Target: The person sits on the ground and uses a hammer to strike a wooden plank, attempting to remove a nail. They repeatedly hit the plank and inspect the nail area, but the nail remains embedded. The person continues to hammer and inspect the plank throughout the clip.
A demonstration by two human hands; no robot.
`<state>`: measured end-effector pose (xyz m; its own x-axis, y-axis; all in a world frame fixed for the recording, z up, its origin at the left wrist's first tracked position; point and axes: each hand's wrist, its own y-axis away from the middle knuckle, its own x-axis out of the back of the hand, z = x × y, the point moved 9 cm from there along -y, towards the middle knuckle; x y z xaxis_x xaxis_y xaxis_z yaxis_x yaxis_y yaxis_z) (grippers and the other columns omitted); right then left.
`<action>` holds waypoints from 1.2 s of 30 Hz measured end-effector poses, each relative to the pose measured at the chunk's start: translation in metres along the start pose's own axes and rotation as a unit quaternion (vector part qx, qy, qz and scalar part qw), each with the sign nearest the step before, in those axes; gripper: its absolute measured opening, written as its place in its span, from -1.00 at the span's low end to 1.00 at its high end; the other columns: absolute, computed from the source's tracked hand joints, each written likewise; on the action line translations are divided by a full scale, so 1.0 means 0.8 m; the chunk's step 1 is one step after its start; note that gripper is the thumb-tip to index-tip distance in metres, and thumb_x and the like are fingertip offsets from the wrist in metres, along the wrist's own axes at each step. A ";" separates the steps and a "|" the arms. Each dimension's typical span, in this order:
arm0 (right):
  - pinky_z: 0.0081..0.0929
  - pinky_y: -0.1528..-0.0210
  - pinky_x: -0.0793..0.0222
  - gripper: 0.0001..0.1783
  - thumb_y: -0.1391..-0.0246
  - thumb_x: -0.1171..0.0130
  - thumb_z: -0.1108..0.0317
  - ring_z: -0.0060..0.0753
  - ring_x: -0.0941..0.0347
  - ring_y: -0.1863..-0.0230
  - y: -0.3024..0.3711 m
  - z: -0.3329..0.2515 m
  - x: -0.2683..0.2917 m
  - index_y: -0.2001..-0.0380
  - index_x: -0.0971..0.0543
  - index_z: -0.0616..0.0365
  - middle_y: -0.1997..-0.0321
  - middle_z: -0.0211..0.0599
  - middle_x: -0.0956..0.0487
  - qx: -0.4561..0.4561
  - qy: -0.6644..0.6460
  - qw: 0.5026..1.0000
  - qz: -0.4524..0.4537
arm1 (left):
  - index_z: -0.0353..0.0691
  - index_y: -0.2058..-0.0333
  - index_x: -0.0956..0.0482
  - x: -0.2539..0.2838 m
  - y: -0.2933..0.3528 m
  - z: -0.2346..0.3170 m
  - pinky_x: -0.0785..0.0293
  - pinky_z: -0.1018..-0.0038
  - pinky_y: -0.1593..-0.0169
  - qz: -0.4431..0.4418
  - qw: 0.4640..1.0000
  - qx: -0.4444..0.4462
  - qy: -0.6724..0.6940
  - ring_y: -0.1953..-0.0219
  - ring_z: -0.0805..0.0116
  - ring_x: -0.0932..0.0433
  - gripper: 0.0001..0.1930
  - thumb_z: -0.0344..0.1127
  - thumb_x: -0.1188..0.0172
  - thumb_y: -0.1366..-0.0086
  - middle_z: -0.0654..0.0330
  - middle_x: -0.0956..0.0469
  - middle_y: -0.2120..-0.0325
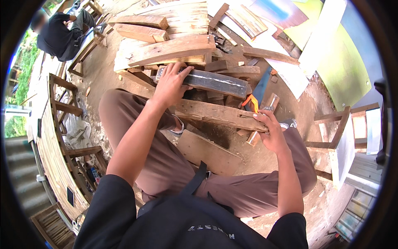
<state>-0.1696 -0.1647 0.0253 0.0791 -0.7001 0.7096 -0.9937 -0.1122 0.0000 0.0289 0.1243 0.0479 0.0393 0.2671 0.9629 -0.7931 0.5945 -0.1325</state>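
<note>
My left hand (169,84) is closed over the left end of a dark-painted wooden block (217,82), its top scuffed with a pale streak. Nearer to me lies a long, rough brown wooden beam (215,113), and my right hand (272,132) grips its right end with the thumb on top. Just beyond that hand is a handsaw with an orange handle (250,100) and a bluish blade (262,84). Short wood offcuts (242,70) sit under and behind the dark block.
Thick timber pieces (170,50) are heaped beyond my left hand. A flat board (207,151) lies on the ground between my legs. Wooden frames (338,128) stand at right, a long bench (56,166) at left. Another person (62,35) sits at the far left.
</note>
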 end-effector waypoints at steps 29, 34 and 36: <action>-0.24 -0.23 -0.51 -0.24 0.09 -0.42 0.78 0.06 -0.52 -0.29 -0.013 0.001 0.005 -0.19 -0.53 -0.04 -0.29 -0.11 -0.51 0.024 0.009 0.999 0.032 | -0.44 -0.02 -0.50 -0.081 0.138 -0.016 -0.47 0.27 -0.11 0.107 0.722 0.464 0.502 0.05 0.21 -0.57 -0.47 0.02 -0.30 -0.47 -0.01 -0.60 0.08; -0.15 -0.27 -0.54 -0.20 0.12 -0.36 0.79 0.13 -0.49 -0.31 -0.013 -0.010 0.000 -0.20 -0.54 -0.14 -0.34 -0.16 -0.46 0.013 -0.009 1.000 0.016 | -0.40 -0.09 -0.64 -0.105 0.149 -0.016 -0.54 0.29 -0.08 -0.007 0.741 0.475 0.474 0.03 0.23 -0.68 -0.48 0.01 -0.30 -0.45 -0.03 -0.74 0.15; -0.15 -0.25 -0.56 -0.19 0.12 -0.35 0.78 0.14 -0.50 -0.30 -0.014 -0.024 -0.004 -0.21 -0.53 -0.16 -0.35 -0.17 -0.45 0.026 -0.010 1.000 0.013 | -0.39 -0.09 -0.65 -0.091 0.159 -0.025 -0.54 0.31 -0.02 0.049 0.720 0.473 0.506 0.11 0.26 -0.68 -0.52 -0.06 -0.32 -0.44 -0.03 -0.75 0.17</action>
<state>-0.1602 -0.1471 0.0365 0.0551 -0.7172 0.6947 -0.9901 -0.1292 -0.0549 -0.0627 0.1957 -0.0434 -0.0013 0.9727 0.2323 -0.8625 -0.1187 0.4920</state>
